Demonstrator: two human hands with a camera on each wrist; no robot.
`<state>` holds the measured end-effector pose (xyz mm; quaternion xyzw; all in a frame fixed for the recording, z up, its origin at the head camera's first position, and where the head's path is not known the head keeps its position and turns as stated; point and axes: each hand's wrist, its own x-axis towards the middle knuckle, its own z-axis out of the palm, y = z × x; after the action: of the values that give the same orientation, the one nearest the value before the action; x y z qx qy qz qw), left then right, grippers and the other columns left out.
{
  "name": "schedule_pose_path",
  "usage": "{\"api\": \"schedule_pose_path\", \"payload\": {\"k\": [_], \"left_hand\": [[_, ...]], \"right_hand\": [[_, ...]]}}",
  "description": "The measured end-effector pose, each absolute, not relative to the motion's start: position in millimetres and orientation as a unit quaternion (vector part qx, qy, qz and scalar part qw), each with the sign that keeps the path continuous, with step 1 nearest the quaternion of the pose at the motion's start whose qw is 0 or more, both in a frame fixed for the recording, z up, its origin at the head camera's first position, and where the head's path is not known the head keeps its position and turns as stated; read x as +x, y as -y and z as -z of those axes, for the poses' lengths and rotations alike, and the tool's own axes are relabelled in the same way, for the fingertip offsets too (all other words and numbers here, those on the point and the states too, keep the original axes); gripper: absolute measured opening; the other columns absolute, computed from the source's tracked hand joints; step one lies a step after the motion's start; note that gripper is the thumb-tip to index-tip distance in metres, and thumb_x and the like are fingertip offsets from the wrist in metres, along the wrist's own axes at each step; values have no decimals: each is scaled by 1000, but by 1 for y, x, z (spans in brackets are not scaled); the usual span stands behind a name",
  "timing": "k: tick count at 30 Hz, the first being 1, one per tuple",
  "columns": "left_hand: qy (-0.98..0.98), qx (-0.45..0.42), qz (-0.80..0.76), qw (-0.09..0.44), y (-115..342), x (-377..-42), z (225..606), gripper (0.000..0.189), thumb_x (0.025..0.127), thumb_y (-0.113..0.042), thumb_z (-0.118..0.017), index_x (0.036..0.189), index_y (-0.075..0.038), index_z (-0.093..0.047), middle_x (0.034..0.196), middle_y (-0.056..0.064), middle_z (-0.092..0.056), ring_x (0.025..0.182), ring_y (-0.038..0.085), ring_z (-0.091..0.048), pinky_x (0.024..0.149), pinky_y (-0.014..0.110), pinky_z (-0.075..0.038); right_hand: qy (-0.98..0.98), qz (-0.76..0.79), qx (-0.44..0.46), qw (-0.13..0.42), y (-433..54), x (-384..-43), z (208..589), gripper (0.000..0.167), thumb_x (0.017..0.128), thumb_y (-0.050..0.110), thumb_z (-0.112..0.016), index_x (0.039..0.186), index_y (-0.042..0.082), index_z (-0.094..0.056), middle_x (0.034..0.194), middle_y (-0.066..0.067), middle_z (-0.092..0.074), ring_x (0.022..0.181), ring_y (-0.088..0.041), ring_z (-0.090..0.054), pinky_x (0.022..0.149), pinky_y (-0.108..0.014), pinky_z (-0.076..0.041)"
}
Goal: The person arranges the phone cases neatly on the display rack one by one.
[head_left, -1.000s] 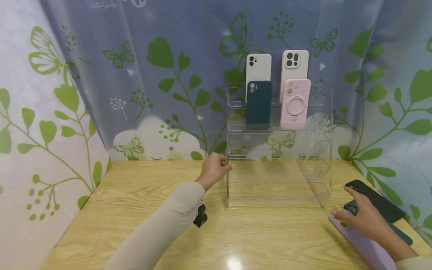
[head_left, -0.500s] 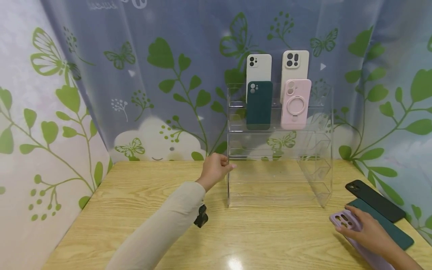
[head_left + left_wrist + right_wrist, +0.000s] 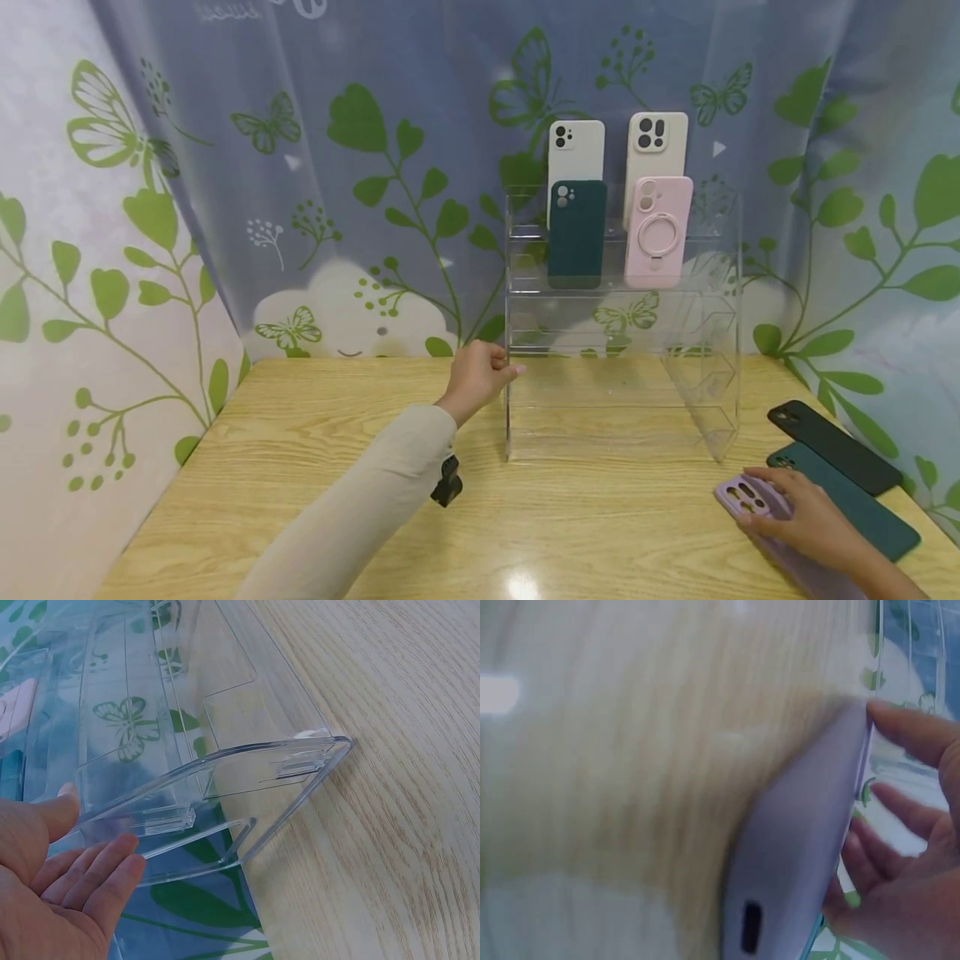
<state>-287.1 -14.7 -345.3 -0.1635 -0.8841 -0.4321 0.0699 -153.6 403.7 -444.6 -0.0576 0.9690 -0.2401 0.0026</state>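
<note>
In the head view my right hand grips a lilac phone case near its camera end, over the right side of the table. The right wrist view shows this lilac case edge-on, thumb on one edge and fingers at the other face. My left hand holds the left side panel of a clear acrylic display stand. Seen from the left wrist, thumb and fingers of the left hand lie on either side of that panel's edge.
On the stand's upper tiers lean a white case, a cream case, a dark green case and a pink ring case. A black case and a teal case lie at the table's right edge.
My right hand came down onto the lilac case, took hold of it and shifted it a little left with its camera end raised. The left hand and stand stayed put.
</note>
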Motion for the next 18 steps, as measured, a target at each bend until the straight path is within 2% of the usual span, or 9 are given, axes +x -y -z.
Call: {"api": "schedule_pose_path", "payload": {"k": [3, 7, 14, 18], "left_hand": [[883, -165, 433, 70, 15, -287, 345, 59, 87, -20, -73, 58, -15, -22, 50, -6, -16, 44, 8, -15, 45, 21, -13], [883, -167, 433, 72, 15, -287, 345, 58, 87, -20, -73, 57, -14, -23, 49, -6, -16, 44, 8, -15, 45, 21, -14], [884, -165, 432, 68, 15, -287, 346, 59, 87, -21, -72, 58, -15, -21, 50, -6, -15, 44, 8, -15, 45, 21, -13], [883, -166, 434, 66, 15, -288, 346, 59, 87, -19, -72, 58, -15, -21, 50, -5, -16, 44, 9, -14, 46, 22, -13]], "right_hand": [[-962, 261, -79, 16, -399, -153, 445, 68, 81, 26, -77, 132, -5, -47, 128, -40, -41, 104, -57, -49, 70, -60, -47], [-961, 262, -84, 14, -396, -153, 446, 70, 79, 26, -78, 133, -6, -46, 128, -39, -42, 106, -59, -48, 71, -60, -48], [-971, 225, -80, -10, -394, -152, 453, 73, 75, 30, -82, 131, -5, -49, 128, -42, -43, 109, -64, -39, 75, -71, -37], [-973, 216, -83, -15, -393, -154, 454, 72, 74, 30, -82, 130, -3, -50, 126, -38, -46, 108, -60, -41, 75, -69, -37]]}}
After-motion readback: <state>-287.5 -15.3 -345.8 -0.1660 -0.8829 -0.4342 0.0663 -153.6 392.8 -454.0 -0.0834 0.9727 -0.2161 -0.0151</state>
